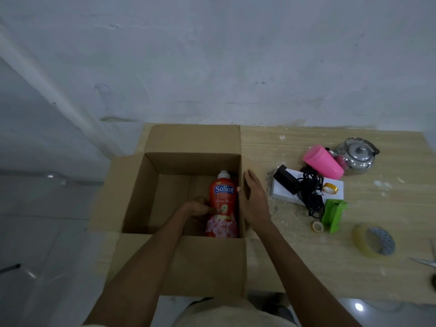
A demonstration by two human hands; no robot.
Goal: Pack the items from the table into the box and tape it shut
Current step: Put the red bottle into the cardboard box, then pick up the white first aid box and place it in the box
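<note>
Head: left hand (pixel 198 208) holds bottle (pixel 223 204) in box (pixel 188 140).

A plain room in a home: rough white plastered wall (pixel 212 55), glossy pale floor tiles (pixel 47 232), wood-grain table (pixel 306 256) against the wall carrying a steel kettle (pixel 357 155)

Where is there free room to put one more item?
In the box, the floor left of the bottle is bare, apart from the left hand. On the table, the strip between box and kettle is free. Around the pink cup and cables it is crowded.
</note>
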